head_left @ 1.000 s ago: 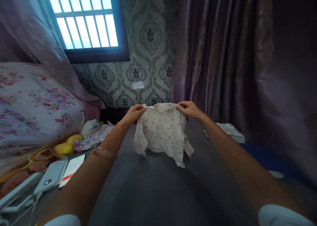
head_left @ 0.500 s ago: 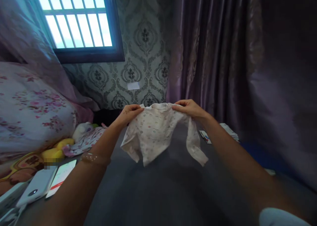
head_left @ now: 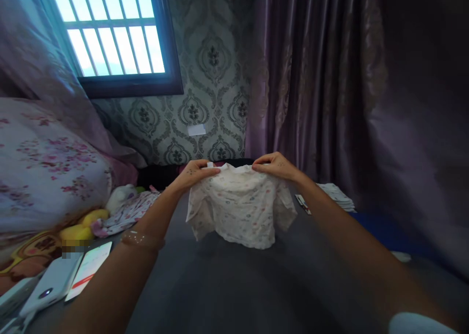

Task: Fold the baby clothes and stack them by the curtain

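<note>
A small white baby shirt (head_left: 244,207) with a fine coloured print hangs upright in front of me over the grey bed surface (head_left: 220,290). My left hand (head_left: 196,173) pinches its left shoulder, where a small white tag shows at the fingers. Pinched between the thumb and fingers of my right hand (head_left: 276,165) is the other shoulder. The neckline lies between both hands at the top. Both sleeves hang at the sides, the right one partly folded behind the body. The lower hem hangs near the bed surface or touches it; I cannot tell which.
Folded white cloths (head_left: 335,196) lie behind my right forearm, near a blue cloth (head_left: 381,236). At left are a phone (head_left: 90,270), a white device (head_left: 51,285), yellow plush toys (head_left: 78,231), a printed garment (head_left: 132,212) and a flowered pillow (head_left: 51,163).
The shirt has swung from a slanted, lopsided hang to a straighter one with its body spread wide. Its right sleeve has drawn in and back. Both hands are slightly lower in view.
</note>
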A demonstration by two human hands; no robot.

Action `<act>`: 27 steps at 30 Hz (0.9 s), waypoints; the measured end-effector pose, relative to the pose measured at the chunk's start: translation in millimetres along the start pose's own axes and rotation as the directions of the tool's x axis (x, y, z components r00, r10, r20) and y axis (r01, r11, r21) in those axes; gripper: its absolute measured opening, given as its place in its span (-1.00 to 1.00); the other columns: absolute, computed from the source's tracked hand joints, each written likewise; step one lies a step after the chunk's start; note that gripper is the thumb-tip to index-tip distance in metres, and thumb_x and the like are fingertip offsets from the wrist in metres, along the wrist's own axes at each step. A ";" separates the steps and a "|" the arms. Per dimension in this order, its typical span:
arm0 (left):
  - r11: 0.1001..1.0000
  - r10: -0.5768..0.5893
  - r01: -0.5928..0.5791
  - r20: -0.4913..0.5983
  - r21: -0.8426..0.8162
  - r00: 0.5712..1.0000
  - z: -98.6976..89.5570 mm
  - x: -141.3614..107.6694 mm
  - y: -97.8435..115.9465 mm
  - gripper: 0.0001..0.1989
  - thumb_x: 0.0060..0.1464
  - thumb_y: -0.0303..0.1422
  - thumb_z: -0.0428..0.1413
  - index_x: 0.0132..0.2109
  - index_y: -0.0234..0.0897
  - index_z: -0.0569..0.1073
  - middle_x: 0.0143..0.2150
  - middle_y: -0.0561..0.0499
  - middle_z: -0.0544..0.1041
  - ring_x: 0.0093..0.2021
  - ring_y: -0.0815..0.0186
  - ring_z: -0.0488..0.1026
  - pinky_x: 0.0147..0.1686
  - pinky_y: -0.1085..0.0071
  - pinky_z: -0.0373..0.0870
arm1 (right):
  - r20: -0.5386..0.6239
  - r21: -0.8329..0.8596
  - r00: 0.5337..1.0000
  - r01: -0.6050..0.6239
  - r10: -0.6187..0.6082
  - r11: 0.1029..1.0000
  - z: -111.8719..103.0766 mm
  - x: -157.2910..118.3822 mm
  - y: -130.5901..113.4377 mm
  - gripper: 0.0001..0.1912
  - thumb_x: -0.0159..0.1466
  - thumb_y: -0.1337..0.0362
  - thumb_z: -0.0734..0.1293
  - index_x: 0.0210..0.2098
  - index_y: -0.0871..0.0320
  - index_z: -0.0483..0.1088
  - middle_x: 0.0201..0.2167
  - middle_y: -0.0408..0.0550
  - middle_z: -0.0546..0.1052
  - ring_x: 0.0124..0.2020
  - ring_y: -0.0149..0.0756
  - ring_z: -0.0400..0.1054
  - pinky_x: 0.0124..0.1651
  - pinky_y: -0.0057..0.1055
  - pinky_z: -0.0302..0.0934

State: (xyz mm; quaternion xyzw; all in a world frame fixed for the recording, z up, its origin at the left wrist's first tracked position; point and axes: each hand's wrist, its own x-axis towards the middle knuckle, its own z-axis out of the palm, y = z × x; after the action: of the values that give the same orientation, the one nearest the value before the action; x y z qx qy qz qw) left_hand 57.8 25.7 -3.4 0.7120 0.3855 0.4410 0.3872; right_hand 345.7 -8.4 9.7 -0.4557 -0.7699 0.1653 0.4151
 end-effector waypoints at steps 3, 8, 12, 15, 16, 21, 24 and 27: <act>1.000 -0.021 0.021 0.053 -0.004 0.998 3.1 -4.4 2.2 -0.62 -0.25 -0.09 0.32 -0.36 -0.31 0.55 -0.48 0.04 0.52 -0.52 0.37 0.40 -0.53 0.49 0.27 | 0.015 0.032 0.998 0.061 -0.061 0.998 3.9 -1.8 -3.7 -0.69 0.10 0.06 0.32 -0.36 0.20 0.47 -0.48 -0.14 0.45 -0.43 -0.38 0.29 -0.38 -0.46 0.15; 0.997 -0.026 0.031 0.071 -0.064 0.997 4.9 -8.8 0.8 -0.62 -0.17 -0.06 0.28 -0.35 -0.32 0.56 -0.50 0.04 0.50 -0.54 0.39 0.39 -0.53 0.49 0.27 | -0.027 0.019 0.999 0.027 -0.027 0.999 8.9 -5.3 -5.8 -0.70 0.18 0.08 0.26 -0.27 0.20 0.36 -0.55 -0.21 0.34 -0.52 -0.43 0.19 -0.48 -0.49 0.06; 0.992 -0.022 0.024 0.019 -0.125 1.000 2.2 -9.0 0.6 -0.61 -0.18 -0.06 0.29 -0.33 -0.30 0.55 -0.51 0.05 0.48 -0.56 0.40 0.36 -0.55 0.49 0.28 | 0.080 0.135 0.997 -0.004 -0.007 0.991 5.6 -7.7 -6.0 -0.57 0.16 0.04 0.31 -0.09 0.21 0.37 -0.57 -0.24 0.35 -0.54 -0.44 0.22 -0.48 -0.49 0.09; 0.989 -0.020 0.015 -0.032 -0.147 0.999 -0.2 -9.3 5.7 -0.60 -0.26 -0.10 0.34 -0.32 -0.30 0.55 -0.47 0.02 0.50 -0.53 0.37 0.39 -0.52 0.47 0.31 | 0.133 0.181 0.990 0.020 -0.045 0.983 0.3 -8.1 -9.7 -0.57 0.12 0.01 0.35 -0.16 0.20 0.45 -0.44 -0.14 0.47 -0.42 -0.39 0.32 -0.36 -0.45 0.18; 0.989 -0.015 0.008 -0.040 -0.150 0.999 -0.6 -9.7 8.3 -0.60 -0.28 -0.12 0.35 -0.31 -0.30 0.55 -0.46 0.01 0.51 -0.51 0.36 0.40 -0.51 0.46 0.32 | 0.130 0.155 0.990 0.039 -0.059 0.987 -1.3 -8.3 -12.5 -0.59 0.12 0.00 0.35 -0.21 0.20 0.48 -0.41 -0.12 0.49 -0.39 -0.37 0.33 -0.33 -0.44 0.19; 0.979 0.001 -0.013 -0.058 -0.204 0.998 1.6 -14.8 23.4 -0.62 -0.31 -0.14 0.36 -0.36 -0.29 0.53 -0.47 0.02 0.50 -0.51 0.35 0.41 -0.50 0.45 0.33 | -0.059 -0.115 0.993 0.096 -0.103 0.989 -4.1 -11.2 -30.7 -0.65 0.21 0.01 0.26 -0.31 0.18 0.44 -0.42 -0.09 0.47 -0.37 -0.34 0.30 -0.31 -0.43 0.15; 0.984 -0.010 0.007 -0.016 -0.176 1.000 2.6 -17.6 28.6 -0.62 -0.29 -0.09 0.34 -0.48 -0.31 0.45 -0.55 0.05 0.44 -0.57 0.40 0.34 -0.57 0.49 0.26 | 0.001 -0.167 0.998 0.065 -0.066 0.984 -3.1 -9.6 -31.6 -0.64 0.28 0.02 0.17 -0.30 0.16 0.42 -0.44 -0.09 0.45 -0.40 -0.33 0.29 -0.33 -0.43 0.14; 0.998 -0.043 0.047 0.085 -0.040 0.995 -1.1 -17.6 27.6 -0.62 -0.26 -0.10 0.33 -0.54 -0.32 0.42 -0.58 0.05 0.41 -0.60 0.43 0.31 -0.62 0.52 0.19 | 0.027 -0.304 0.999 0.046 -0.040 0.951 -4.3 -3.9 -25.5 -0.71 0.24 0.07 0.24 -0.32 0.17 0.43 -0.45 -0.09 0.46 -0.41 -0.31 0.30 -0.35 -0.44 0.11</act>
State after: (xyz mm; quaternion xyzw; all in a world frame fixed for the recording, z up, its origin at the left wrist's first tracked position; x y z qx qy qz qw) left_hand 57.0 -0.9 15.8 0.7128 0.3756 0.4097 0.4277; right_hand 335.6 -25.7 26.6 -0.4956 -0.8003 0.0401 0.3352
